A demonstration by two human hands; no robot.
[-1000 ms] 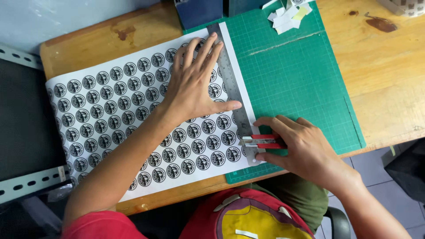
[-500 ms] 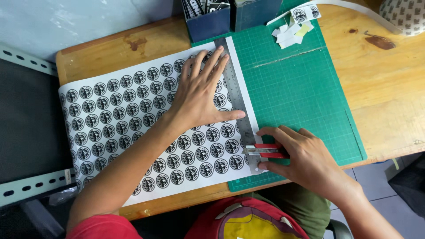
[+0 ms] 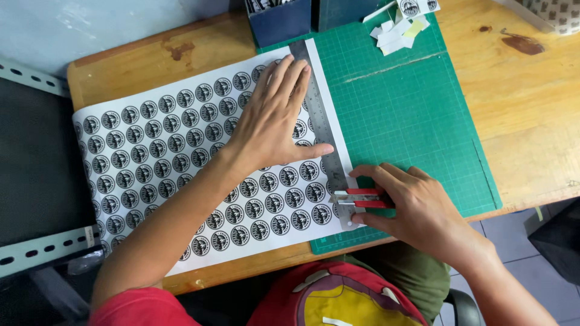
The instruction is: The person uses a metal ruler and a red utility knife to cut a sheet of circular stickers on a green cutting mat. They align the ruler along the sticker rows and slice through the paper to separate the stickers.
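A white sheet (image 3: 163,157) printed with rows of round black-and-white stickers lies across a wooden table and onto a green cutting mat (image 3: 411,121). A steel ruler (image 3: 314,108) runs along the sheet's right margin. My left hand (image 3: 272,121) lies flat with fingers spread, pressing on the ruler and the sheet. My right hand (image 3: 417,205) grips a red utility knife (image 3: 362,198) at the ruler's near end, its tip against the ruler's right edge.
Paper offcuts (image 3: 399,27) lie at the mat's far edge beside two dark blue boxes (image 3: 281,21). A brown stain (image 3: 519,43) marks the wooden table (image 3: 531,121) at the right. A grey slotted metal frame (image 3: 36,247) borders the left.
The view has shifted a little. The knife in my right hand sits slightly nearer to me along the ruler. My left hand keeps its place on the ruler.
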